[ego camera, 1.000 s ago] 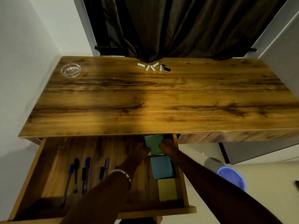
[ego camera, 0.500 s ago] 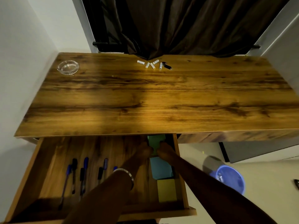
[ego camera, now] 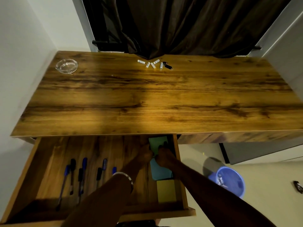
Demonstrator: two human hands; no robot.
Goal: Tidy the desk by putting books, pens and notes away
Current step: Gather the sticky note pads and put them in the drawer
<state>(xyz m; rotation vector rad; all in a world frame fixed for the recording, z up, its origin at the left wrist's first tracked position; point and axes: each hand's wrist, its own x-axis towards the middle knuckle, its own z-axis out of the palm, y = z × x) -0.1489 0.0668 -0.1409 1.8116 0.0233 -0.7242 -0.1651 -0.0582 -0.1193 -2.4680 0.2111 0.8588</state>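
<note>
Open drawer (ego camera: 26, 185) under desk (ego camera: 157, 99). Both hands on the green sticky-note pad (ego camera: 156, 142) at drawer's back right: left hand (ego camera: 145, 155), right hand (ego camera: 164, 157); finger curl unclear. Pens (ego camera: 82, 176) lie left.
</note>
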